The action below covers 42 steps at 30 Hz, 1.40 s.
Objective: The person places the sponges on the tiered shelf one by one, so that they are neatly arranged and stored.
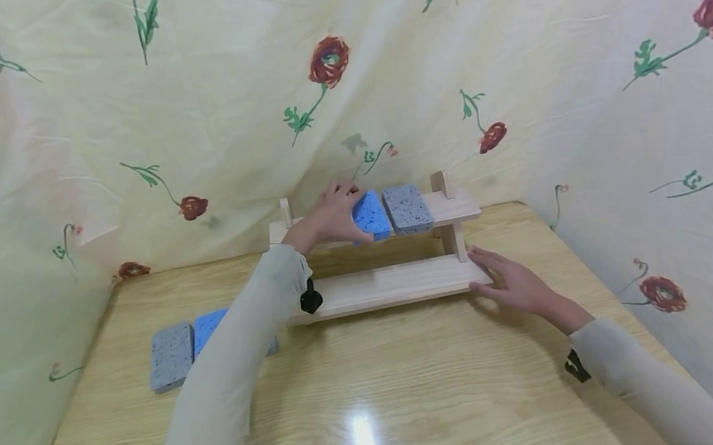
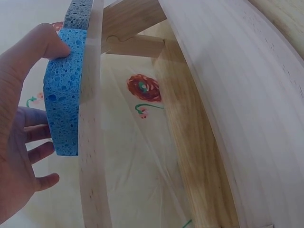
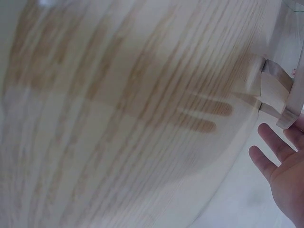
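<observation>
A small two-tier wooden rack stands toward the back of the table. On its upper board lies a blue sponge, beside a speckled grey sponge. My left hand holds the blue sponge from its left side. The left wrist view shows the thumb on the sponge's near edge, the other fingers reaching around behind it. At the lower board's right end is my right hand, its fingers extended and spread along the rack's end.
On the table's left lie another grey sponge and a blue sponge, with a further grey one mostly hidden by the left sleeve. Flowered cloth hangs behind the table and along both sides.
</observation>
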Available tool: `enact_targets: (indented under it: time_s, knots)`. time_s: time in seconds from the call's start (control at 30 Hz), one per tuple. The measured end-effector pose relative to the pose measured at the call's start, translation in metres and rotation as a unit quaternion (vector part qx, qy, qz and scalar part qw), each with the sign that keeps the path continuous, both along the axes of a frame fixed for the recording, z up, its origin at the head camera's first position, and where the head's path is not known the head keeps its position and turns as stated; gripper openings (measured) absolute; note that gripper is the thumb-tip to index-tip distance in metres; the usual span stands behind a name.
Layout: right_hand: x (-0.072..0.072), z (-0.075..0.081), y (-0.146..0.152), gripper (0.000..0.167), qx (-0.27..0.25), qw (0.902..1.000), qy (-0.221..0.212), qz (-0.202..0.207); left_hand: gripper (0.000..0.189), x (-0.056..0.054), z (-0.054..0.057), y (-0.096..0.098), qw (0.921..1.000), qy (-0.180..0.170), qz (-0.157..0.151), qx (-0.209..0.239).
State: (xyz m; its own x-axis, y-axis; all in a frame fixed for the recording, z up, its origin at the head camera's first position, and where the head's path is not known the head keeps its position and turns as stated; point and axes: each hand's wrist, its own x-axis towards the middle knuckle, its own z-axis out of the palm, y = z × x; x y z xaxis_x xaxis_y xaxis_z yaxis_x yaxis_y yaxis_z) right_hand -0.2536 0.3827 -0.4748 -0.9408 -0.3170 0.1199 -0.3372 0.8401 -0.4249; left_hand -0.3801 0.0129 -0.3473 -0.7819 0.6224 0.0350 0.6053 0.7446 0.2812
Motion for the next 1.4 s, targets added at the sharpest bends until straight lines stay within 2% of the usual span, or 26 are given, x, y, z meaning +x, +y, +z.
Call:
enact_targets:
  time_s: [0.23, 0.47, 0.77, 1.4]
  knots:
    - [-0.0002, 0.0004, -0.0003, 0.074, -0.001, 1.0000, 0.001, -0.001, 0.105, -0.0006, -0.0013, -0.0011, 1.0000, -0.006, -0.002, 0.006]
    - [-0.0004, 0.0015, -0.0007, 0.074, 0.000, 1.0000, -0.005, -0.002, 0.104, -0.0010, -0.0004, -0.0009, 1.0000, -0.006, -0.004, -0.007]
    - [0.0004, 0.0014, -0.0011, 0.074, 0.001, 1.0000, -0.008, -0.005, 0.105, -0.0007, 0.0000, -0.0001, 0.9998, -0.019, 0.004, -0.011]
    - [0.0015, 0.0012, -0.0028, 0.074, -0.003, 1.0000, -0.006, -0.001, 0.105, 0.0041, -0.0019, -0.0062, 1.0000, -0.001, 0.000, -0.005]
